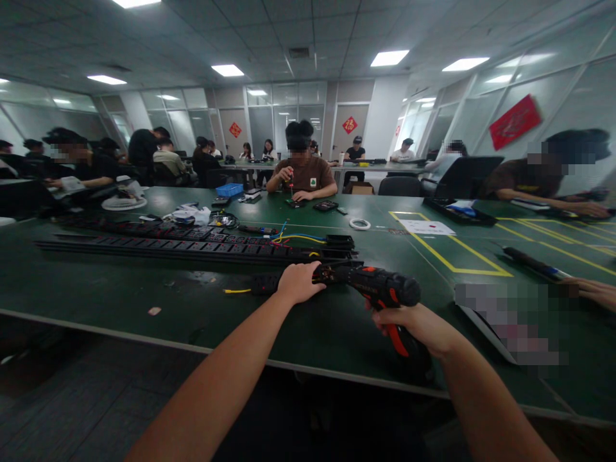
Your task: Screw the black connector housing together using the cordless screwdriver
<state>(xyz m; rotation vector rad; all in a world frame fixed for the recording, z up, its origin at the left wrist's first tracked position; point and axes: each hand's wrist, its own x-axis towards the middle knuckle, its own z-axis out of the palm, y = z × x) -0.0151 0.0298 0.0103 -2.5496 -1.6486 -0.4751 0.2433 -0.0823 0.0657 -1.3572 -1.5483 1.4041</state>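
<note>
My right hand [423, 324] is closed round the grip of a black and orange cordless drill [382, 285]. The drill points left, its front end close to my left hand [299, 282]. Those left fingers are curled over a short black housing [264, 283] lying on the green table, with its inner parts partly showing to the right of the hand. A yellow wire [237, 292] sticks out of the housing's left end. Just behind lie long black power strips [192, 247] with rows of sockets. Where the bit meets the housing is too dark to make out.
Coloured wires [298, 239] rest on the strips. A white tape roll [359, 224], a paper sheet [427, 228] and a blue basket [230, 190] stand farther back. On the right, a co-worker's hand [594, 292] is near a dark tool [532, 262]. Another person sits opposite.
</note>
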